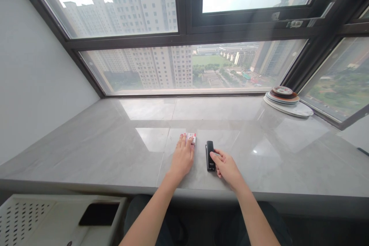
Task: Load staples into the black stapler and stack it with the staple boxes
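On the grey ledge, a small white and red box (190, 136) lies partly hidden under the fingers of my left hand (182, 155). Those fingers reach over its top and left part, with the thumb near its close edge. To the right of it is a black stapler (210, 161), its long side pointing away from me. My right hand (226, 165) grips the stapler from the right, thumb on its upper side and the other fingers curled beside it. A short gap separates the box from the stapler.
A stack of plates (282, 96) stands at the ledge's far right corner by the window. Dark window frames (184, 40) border the back. Below the ledge's front edge, at the lower left, is a whitish plastic piece (57, 211) with holes and a dark opening.
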`<state>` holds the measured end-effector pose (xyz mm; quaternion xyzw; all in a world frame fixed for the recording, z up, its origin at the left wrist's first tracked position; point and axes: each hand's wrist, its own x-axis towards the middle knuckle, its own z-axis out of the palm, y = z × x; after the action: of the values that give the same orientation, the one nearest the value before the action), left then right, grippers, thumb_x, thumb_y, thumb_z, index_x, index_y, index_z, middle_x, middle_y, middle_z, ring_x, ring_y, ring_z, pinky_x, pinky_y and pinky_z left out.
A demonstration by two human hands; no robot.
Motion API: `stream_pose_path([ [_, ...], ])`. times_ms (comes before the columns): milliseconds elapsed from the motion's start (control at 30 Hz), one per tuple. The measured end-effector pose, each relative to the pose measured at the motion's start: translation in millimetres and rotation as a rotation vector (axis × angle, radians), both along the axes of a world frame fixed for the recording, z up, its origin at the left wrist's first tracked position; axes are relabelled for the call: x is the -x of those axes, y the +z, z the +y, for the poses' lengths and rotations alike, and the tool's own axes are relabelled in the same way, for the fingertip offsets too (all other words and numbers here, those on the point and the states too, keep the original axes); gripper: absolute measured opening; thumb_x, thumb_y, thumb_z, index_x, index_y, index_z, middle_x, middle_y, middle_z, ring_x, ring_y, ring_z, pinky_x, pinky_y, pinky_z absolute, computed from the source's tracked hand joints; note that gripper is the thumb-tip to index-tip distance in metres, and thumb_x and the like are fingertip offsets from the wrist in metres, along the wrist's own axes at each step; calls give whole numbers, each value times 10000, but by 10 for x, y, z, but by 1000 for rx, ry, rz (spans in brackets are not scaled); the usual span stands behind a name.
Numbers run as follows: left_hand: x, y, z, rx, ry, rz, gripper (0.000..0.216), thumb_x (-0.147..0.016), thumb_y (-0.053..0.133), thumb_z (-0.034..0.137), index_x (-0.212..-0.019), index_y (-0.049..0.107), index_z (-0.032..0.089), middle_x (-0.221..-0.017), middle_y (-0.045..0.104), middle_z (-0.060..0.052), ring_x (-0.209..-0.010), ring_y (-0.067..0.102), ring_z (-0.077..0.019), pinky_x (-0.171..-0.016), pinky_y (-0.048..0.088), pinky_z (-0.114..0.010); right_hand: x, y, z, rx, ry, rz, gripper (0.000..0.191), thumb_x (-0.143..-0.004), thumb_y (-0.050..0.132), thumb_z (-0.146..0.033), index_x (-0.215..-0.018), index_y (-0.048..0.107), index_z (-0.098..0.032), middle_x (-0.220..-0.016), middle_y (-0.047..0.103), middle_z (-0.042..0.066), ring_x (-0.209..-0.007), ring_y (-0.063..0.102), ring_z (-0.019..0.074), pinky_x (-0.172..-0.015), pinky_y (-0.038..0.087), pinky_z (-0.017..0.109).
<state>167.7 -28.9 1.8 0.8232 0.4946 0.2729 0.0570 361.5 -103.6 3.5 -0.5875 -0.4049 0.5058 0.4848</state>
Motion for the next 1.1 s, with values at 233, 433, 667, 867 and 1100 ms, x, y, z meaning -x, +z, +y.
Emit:
stream_pose_path([
  [233, 226, -28, -300, -7, 46, -3, 422, -1081, 347, 294, -1497, 417, 270, -1674, 312, -83, -1583, 212, -251, -1244, 330, -508, 405, 73, 225, -12, 221, 121, 510, -949, 611, -553, -1317, 479, -225, -653, 566, -70, -502, 564, 126, -459, 545, 257],
  [433, 830, -72, -236, -40, 94, -45, 425, -1070, 356, 256, -1487, 437, 248, -1657, 331, -99, -1568, 258, -258, -1233, 353, -514, 1000, 8, 540, -28, 442, 141, 402, -999, 560, -479, -1297, 438, -238, -691, 573, -74, -500, 572, 107, -462, 547, 228],
  [667, 1682, -78, 227, -59, 93, -32, 398, -1074, 340, 276, -1445, 476, 225, -1596, 423, -114, -1537, 325, -253, -1244, 325, -529, 1826, -49, 954, -69, 512, 178, 409, -1004, 564, -325, -1388, 450, -240, -748, 560, -60, -558, 608, 108, -547, 620, 278],
  [867, 1772, -62, 291, -53, 132, -86, 405, -1072, 353, 289, -1450, 490, 244, -1610, 417, -91, -1531, 337, -245, -1253, 315, -513, 1979, -103, 1047, -86, 487, 197, 483, -1008, 545, -324, -1471, 431, -246, -762, 550, -47, -571, 593, 114, -573, 644, 314],
  [1100, 1714, 21, 249, -52, 149, -137, 402, -1066, 327, 273, -1401, 548, 238, -1552, 498, -88, -1502, 389, -243, -1242, 336, -521, 1885, -17, 876, -63, 370, 209, 742, -1031, 458, -361, -1642, 51, -250, -775, 549, -44, -614, 573, 132, -602, 630, 315],
])
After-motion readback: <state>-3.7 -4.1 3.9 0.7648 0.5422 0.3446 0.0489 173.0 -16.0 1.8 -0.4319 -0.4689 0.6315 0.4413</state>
